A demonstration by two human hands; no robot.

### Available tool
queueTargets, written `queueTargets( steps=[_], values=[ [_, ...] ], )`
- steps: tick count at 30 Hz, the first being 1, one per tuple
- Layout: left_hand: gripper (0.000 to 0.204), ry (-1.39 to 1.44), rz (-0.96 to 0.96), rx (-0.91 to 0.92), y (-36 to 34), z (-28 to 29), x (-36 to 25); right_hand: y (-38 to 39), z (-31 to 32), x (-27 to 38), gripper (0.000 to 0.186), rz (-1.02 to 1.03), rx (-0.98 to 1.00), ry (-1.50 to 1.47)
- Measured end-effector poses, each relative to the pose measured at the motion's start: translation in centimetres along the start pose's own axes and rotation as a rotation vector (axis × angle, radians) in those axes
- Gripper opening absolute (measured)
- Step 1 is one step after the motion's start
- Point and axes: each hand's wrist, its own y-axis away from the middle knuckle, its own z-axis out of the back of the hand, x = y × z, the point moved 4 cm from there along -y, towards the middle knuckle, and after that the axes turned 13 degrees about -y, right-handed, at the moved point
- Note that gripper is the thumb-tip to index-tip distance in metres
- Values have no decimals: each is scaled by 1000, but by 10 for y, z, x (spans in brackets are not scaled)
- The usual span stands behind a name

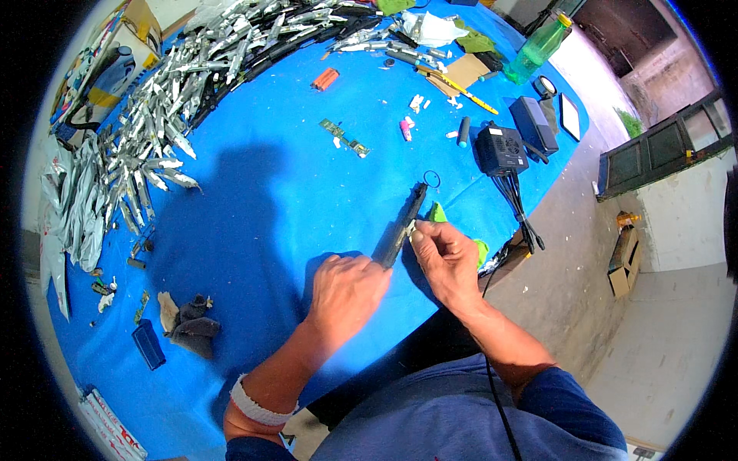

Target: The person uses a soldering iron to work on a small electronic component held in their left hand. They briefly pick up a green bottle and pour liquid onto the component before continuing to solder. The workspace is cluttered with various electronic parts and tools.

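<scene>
My left hand (347,288) is closed around the lower end of a long, narrow black bar (413,209), perhaps a battery casing, tilted away from me above the blue cloth. Thumb and forefinger of my right hand (450,261) pinch at the bar's right side. A small pale bit shows by these fingertips, but what they grip is mostly hidden. Just beyond the bar's far tip lies a thin dark loop (432,179). Bright green material (437,213) shows behind my right hand.
A large heap of silvery and black strips (165,115) fills the far left. Grey plastic bags (77,200) lie beside it. At right stand a black power unit (502,148) with cables and a green bottle (538,50). A circuit board (344,138) and an orange block (325,79) lie mid-table.
</scene>
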Motion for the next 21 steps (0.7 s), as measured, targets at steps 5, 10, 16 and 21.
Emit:
queueTargets(
  steps=[5,10,16,21],
  values=[
    [32,-11,-3,3,1,0,0,0,-4,7,13,129,18,114],
    [25,-59,-35,88,1,1,-2,-1,-2,7,12,161,71,213],
    [32,-47,-34,19,0,0,-3,-1,-3,11,12,163,115,139],
    [32,-20,-25,20,0,1,-1,0,-5,9,13,82,28,20]
  ],
)
